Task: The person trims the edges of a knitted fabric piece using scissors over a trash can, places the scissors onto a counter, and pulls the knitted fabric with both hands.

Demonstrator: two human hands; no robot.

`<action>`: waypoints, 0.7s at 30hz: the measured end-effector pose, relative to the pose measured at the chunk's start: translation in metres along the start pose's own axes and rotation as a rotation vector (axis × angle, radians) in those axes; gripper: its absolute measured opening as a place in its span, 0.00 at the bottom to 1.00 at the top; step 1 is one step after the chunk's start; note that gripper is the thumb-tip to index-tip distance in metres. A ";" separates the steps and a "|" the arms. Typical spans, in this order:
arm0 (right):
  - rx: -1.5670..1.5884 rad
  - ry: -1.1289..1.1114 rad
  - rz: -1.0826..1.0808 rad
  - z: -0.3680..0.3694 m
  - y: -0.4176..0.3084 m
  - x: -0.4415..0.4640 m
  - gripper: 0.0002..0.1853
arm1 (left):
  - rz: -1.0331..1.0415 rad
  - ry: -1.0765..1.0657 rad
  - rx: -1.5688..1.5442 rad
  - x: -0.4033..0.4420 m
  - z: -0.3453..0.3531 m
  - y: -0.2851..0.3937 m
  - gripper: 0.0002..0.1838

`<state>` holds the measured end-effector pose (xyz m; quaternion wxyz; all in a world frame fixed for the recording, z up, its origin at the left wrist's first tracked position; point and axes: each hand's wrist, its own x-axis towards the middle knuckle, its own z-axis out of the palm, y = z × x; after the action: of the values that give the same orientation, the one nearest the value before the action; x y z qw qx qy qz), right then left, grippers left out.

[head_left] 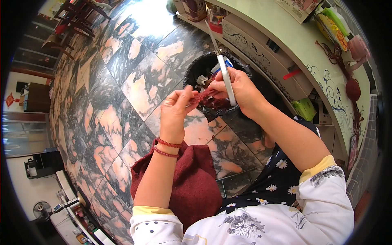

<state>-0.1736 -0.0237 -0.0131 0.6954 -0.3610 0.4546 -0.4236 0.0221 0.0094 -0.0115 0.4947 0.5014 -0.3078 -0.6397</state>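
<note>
My left hand is closed, pinching one end of a small dark red piece of yarn or knit. The fingers of my right hand are closed round white-handled scissors, whose blades point up and away, and they also touch the other end of the red piece. Beneath both hands stands a trash bin lined with a black bag, holding crumpled paper and dark red scraps. A dark red knitted cloth lies over my lap, under my left forearm.
Along the right runs a pale curved counter with drawers, carrying a ball of dark red yarn, a pink object and packets. A green box is below it. Chairs stand far left on the marbled floor.
</note>
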 end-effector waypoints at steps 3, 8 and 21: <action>-0.031 0.010 -0.055 -0.001 0.001 -0.003 0.09 | 0.155 -0.035 0.166 -0.003 0.003 -0.004 0.10; -0.065 0.057 -0.090 0.000 -0.002 -0.005 0.14 | 0.202 -0.052 0.141 -0.002 0.003 -0.009 0.16; -0.033 0.104 -0.040 0.000 0.000 -0.005 0.17 | 0.217 -0.042 0.181 -0.002 0.003 -0.010 0.19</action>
<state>-0.1745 -0.0197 -0.0111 0.6562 -0.3590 0.4896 -0.4482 0.0157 0.0139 -0.0193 0.5072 0.4944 -0.4270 -0.5622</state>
